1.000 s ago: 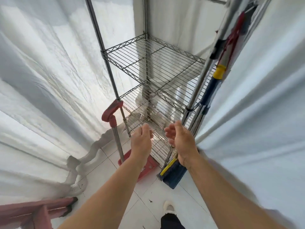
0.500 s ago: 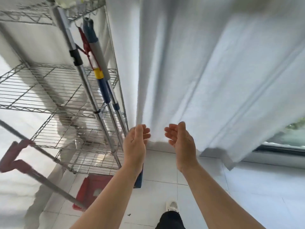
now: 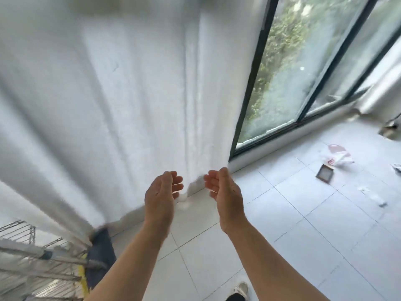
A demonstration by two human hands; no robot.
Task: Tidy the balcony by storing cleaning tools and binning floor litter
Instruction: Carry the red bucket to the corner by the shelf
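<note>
Nearest, left hand [image 3: 161, 195] & right hand [image 3: 225, 193] hang empty, fingers relaxed, palms facing. White tile floor [image 3: 282, 246]; wire rack [image 3: 32, 263] bottom left w/ blue brush [image 3: 99, 255]. Litter: brown box [image 3: 324, 176], plastic bag [image 3: 338, 156] w/ red print, unreadable. Farther: white curtain [image 3: 108, 94], window [image 3: 303, 61].

A broad white pleated fabric curtain [image 3: 121, 101] is being lit from behind by daylight, its hem hanging just above the pale grey square-tiled floor [image 3: 303, 246]. Blurred green foliage is being seen through the dark-framed sliding glass window [image 3: 288, 68] beside the curtain's right edge.
</note>
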